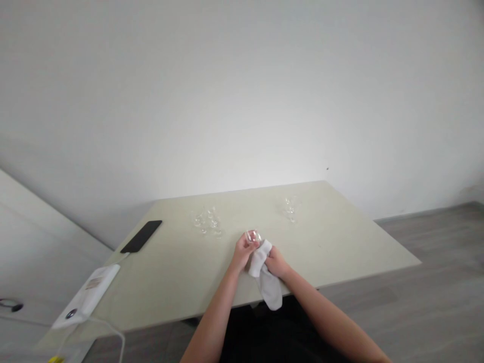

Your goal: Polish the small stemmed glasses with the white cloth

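- Left hand [243,251], above the surface [340,242], grip closed on a glass [252,235].
- Right hand [277,263] has its grip clasped on a cloth [269,290] touching the glass.
- Other glasses [206,221] and a phone [141,236] lie beyond.

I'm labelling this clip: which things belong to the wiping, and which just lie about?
In use: glass in left hand; cloth in right hand; likely the other glasses on the table.
Lying about: phone; white device.
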`<control>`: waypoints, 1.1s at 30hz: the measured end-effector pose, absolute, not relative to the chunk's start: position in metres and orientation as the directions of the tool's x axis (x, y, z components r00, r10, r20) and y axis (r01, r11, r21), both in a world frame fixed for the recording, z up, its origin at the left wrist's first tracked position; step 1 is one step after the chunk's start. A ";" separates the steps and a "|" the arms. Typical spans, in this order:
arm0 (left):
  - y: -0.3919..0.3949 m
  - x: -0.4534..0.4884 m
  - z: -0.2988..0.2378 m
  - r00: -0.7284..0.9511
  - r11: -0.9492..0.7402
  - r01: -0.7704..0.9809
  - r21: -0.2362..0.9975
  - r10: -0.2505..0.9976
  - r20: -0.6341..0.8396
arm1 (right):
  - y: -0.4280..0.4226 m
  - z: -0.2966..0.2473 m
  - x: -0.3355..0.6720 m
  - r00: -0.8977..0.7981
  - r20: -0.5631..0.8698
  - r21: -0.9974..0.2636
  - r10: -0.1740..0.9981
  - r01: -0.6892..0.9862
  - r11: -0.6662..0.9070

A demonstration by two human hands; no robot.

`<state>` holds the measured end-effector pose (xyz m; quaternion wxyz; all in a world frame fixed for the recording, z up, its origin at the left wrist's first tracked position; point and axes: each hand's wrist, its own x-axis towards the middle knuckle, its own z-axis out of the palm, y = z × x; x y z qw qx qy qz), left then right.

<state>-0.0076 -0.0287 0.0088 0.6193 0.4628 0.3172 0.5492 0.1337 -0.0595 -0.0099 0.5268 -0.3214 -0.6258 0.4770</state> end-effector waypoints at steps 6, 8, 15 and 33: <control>-0.035 -0.009 0.012 0.311 0.047 -0.464 0.885 0.944 0.113 | -0.062 -0.011 0.135 -0.346 0.256 -0.957 0.903 -0.223 0.187; -0.034 -0.010 0.012 0.262 0.020 -0.467 0.884 0.958 0.117 | -0.064 -0.011 0.134 -0.310 0.286 -0.954 0.907 -0.182 0.238; -0.032 -0.008 0.016 0.302 0.099 -0.520 0.848 0.950 0.074 | -0.066 -0.006 0.136 -0.342 0.168 -0.972 0.925 -0.216 0.097; -0.035 -0.007 0.011 0.340 0.083 -0.384 0.920 0.939 0.057 | -0.063 -0.010 0.138 -0.329 0.198 -0.965 0.923 -0.229 0.126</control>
